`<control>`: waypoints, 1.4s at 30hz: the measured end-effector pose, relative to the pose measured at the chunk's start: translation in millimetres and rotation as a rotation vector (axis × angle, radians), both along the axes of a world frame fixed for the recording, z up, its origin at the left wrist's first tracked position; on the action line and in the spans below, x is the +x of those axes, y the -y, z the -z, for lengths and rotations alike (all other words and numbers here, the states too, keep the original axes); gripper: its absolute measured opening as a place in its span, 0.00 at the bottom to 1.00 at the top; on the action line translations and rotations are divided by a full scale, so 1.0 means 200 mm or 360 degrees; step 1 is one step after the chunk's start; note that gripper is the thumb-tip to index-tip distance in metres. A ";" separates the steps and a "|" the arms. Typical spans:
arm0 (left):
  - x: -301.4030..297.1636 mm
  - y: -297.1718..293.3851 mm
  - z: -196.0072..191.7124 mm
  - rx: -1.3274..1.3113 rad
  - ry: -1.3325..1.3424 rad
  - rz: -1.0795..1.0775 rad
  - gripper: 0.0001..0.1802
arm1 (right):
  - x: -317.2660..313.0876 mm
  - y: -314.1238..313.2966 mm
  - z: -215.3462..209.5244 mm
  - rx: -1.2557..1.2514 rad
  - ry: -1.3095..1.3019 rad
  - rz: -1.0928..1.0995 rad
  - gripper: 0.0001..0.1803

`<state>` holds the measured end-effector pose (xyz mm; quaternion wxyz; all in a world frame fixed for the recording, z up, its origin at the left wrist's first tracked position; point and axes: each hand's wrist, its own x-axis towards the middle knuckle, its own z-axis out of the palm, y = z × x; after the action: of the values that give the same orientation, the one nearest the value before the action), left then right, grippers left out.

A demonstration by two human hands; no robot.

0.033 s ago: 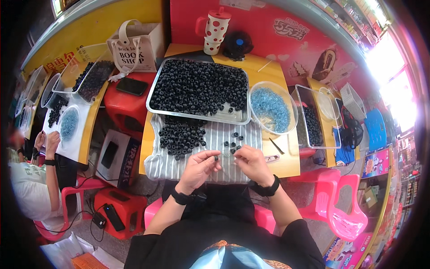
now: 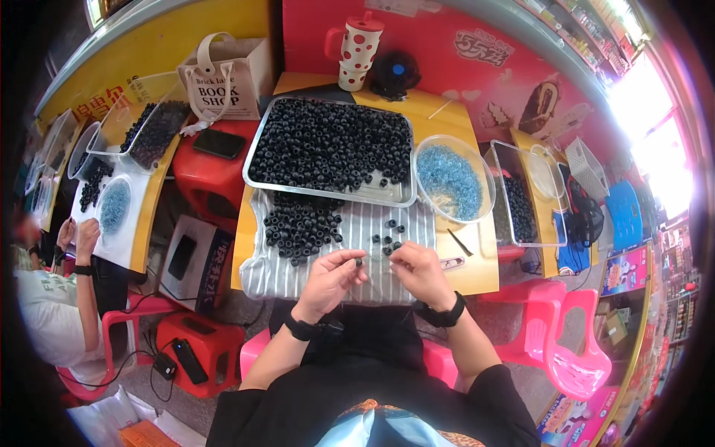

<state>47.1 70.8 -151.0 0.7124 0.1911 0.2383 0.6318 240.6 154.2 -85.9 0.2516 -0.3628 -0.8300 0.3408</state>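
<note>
Bead (image 2: 359, 261), small and black, sits pinched at the tips of the left hand (image 2: 330, 277), just over the striped cloth (image 2: 350, 223). The right hand (image 2: 418, 270) is curled in close beside it, fingertips nearly meeting the left's; whether it grips a thread or another bead I cannot tell, it's too fine to see. It looks like the threading or sorting step, one bead at a time, and the next move calls for a steady, tiny alignment between both sets of fingertips.

Just beyond the fingers, a few loose beads (image 2: 387, 237) lie scattered on the cloth, a bigger pile (image 2: 300, 222) to the left. Further out, the metal tray (image 2: 328, 195) is heaped with black beads, and a clear bowl (image 2: 452, 179) of blue bits sits to its right.

A neighbour's hands (image 2: 77, 237) work at the far left, half cut off by the rim.
</note>
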 end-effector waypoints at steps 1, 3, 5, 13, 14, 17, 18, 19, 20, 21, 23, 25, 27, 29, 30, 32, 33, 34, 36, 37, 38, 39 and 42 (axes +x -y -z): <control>0.00 0.01 0.01 0.0015 0.0017 -0.0047 0.13 | 0.01 0.01 0.01 0.0031 0.0010 0.0019 0.05; 0.01 0.02 0.03 0.0050 0.0040 -0.0142 0.12 | 0.01 0.02 0.02 0.0093 0.0027 0.0062 0.04; 0.00 0.05 0.01 0.0026 0.0032 -0.0208 0.12 | 0.01 0.04 0.03 0.0150 0.0049 0.0111 0.03; -0.05 0.13 -0.02 0.0010 0.0037 -0.0333 0.11 | -0.16 0.07 0.03 0.0384 0.0041 0.0048 0.04; -0.06 0.13 -0.02 0.0008 0.0048 -0.0309 0.11 | -0.20 0.07 0.02 0.0449 0.0054 0.0063 0.03; -0.06 0.13 -0.01 0.0003 0.0051 -0.0252 0.11 | -0.30 0.07 0.01 0.0720 0.0338 0.0058 0.03; -0.06 0.12 0.00 0.0003 0.0034 -0.0242 0.11 | -0.31 0.06 0.03 0.0760 0.0422 -0.0019 0.04; -0.06 0.12 0.00 0.0002 0.0016 -0.0232 0.11 | -0.32 0.06 0.03 0.0734 0.0449 -0.0026 0.04; -0.06 0.12 0.00 0.0003 0.0009 -0.0235 0.11 | -0.32 0.06 0.02 0.0705 0.0476 -0.0039 0.04; -0.06 0.12 0.00 0.0005 0.0002 -0.0237 0.11 | -0.32 0.06 0.02 0.0677 0.0504 -0.0050 0.04; -0.06 0.12 0.00 0.0003 0.0005 -0.0233 0.12 | -0.32 0.05 0.04 0.0662 0.0491 -0.0050 0.04; -0.05 0.11 -0.01 -0.0001 0.0025 -0.0218 0.12 | -0.31 0.04 0.06 0.0688 0.0475 -0.0049 0.04; -0.05 0.11 -0.01 -0.0011 0.0034 -0.0228 0.12 | -0.31 0.03 0.07 0.0757 0.0457 -0.0064 0.04; -0.05 0.11 -0.01 -0.0037 0.0065 -0.0228 0.12 | -0.28 0.04 0.06 0.0699 0.0262 -0.0021 0.05; -0.04 0.10 -0.03 -0.0058 0.0092 -0.0224 0.12 | -0.27 0.05 0.05 0.0666 0.0163 -0.0001 0.05; -0.03 0.09 -0.04 -0.0070 0.0121 -0.0230 0.12 | -0.23 0.04 0.06 0.0623 0.0157 0.0038 0.05; -0.03 0.09 -0.04 -0.0060 0.0122 -0.0240 0.12 | -0.22 0.04 0.06 0.0601 0.0154 0.0061 0.04; -0.03 0.09 -0.04 -0.0050 0.0124 -0.0250 0.11 | -0.23 0.05 0.06 0.0612 0.0150 0.0077 0.04; -0.03 0.09 -0.01 -0.0062 0.0086 -0.0262 0.12 | -0.23 0.06 0.03 0.0636 0.0150 0.0106 0.02; -0.03 0.10 0.00 -0.0069 0.0068 -0.0269 0.12 | -0.23 0.05 0.03 0.0650 0.0199 0.0101 0.01; -0.03 0.10 -0.01 -0.0063 0.0075 -0.0262 0.12 | -0.24 0.04 0.03 0.0661 0.0242 0.0095 0.01; -0.03 0.10 -0.02 -0.0057 0.0082 -0.0256 0.12 | -0.25 0.04 0.03 0.0672 0.0285 0.0088 0.01; -0.03 0.10 -0.02 -0.0056 0.0079 -0.0225 0.12 | -0.26 0.03 0.02 0.0730 0.0526 0.0058 0.02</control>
<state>40.7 51.5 -147.8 0.6749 0.1454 0.2445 0.6809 189.3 148.5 -89.7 0.1944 -0.3618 -0.9086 0.0757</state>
